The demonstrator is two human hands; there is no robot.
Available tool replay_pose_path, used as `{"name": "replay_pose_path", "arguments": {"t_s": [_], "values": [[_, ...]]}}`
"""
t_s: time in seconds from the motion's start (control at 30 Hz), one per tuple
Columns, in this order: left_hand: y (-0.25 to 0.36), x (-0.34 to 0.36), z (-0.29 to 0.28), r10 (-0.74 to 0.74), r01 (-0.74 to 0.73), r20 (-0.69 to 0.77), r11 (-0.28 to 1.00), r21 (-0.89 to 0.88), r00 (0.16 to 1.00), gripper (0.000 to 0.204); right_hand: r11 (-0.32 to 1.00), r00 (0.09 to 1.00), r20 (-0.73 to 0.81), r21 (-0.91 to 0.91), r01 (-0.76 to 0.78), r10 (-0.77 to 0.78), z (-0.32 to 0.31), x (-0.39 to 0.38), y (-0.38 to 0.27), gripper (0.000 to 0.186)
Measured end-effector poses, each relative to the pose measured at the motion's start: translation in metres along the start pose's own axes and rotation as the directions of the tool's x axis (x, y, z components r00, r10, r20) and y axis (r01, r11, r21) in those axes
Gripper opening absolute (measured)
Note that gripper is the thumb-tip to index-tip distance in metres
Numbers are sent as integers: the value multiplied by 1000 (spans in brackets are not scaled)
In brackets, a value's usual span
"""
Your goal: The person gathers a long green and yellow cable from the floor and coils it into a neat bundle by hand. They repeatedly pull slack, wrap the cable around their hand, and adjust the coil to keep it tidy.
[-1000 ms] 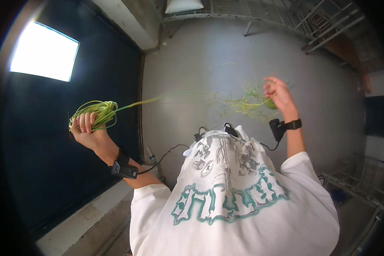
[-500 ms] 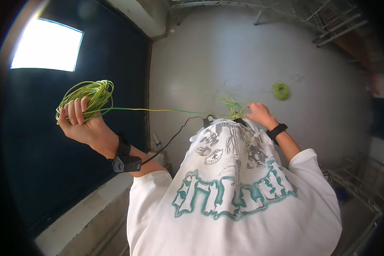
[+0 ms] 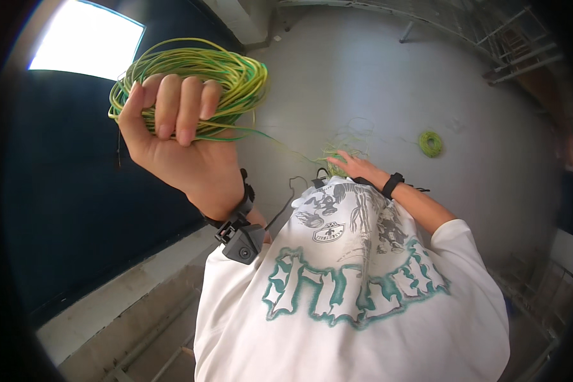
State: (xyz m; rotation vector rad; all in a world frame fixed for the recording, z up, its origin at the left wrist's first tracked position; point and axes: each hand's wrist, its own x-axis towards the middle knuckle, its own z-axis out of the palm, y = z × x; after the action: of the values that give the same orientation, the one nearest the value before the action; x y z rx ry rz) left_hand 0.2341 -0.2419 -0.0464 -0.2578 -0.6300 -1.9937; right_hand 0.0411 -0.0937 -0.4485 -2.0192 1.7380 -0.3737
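Note:
A thick coil of yellow-green wire is gripped in my raised left hand, its fingers wrapped over the near side of the loops. From the coil one strand runs down and right toward a loose tangle of the same wire in front of my shirt. My right hand is over that tangle, fingers stretched out to the left and slightly apart. Whether its fingertips touch the strand I cannot tell. Part of the tangle is hidden behind this hand and the shirt.
A smaller wire coil lies on the grey floor, farther right. Metal racks stand at the far right. At left are a dark wall panel with a bright opening and a pale ledge. A black cable hangs by my left wrist.
My left hand has swung right and closer to the camera with the coil, and its strand hangs slacker. My right hand has shifted left over the tangle.

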Motion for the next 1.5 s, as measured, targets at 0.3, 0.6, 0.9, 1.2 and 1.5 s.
{"name": "replay_pose_path", "arguments": {"t_s": [0.3, 0.6, 0.9, 1.2, 1.5], "values": [[-4, 1, 1, 32, -32, -11, 999, 40, 999, 19, 990, 985, 104, -20, 140, -137, -9, 22, -20, 25], [6, 4, -5, 105, -98, -72, 991, 94, 992, 20, 983, 960, -265, -136, -125, 86, -24, 37, 3, 6], [18, 3, -7, 329, -299, -61, 909, 290, 942, 27, 808, 829, -512, -377, -452, 225, -142, 34, 58, 10], [1, 6, -9, 279, -255, -16, 897, 360, 960, 27, 769, 666, -447, 81, -634, 597, -260, -54, 59, 14], [-18, 17, -21, 209, -156, -122, 927, 341, 970, 27, 782, 176, -968, 31, -623, 178, -308, -109, 55, 13]]}}
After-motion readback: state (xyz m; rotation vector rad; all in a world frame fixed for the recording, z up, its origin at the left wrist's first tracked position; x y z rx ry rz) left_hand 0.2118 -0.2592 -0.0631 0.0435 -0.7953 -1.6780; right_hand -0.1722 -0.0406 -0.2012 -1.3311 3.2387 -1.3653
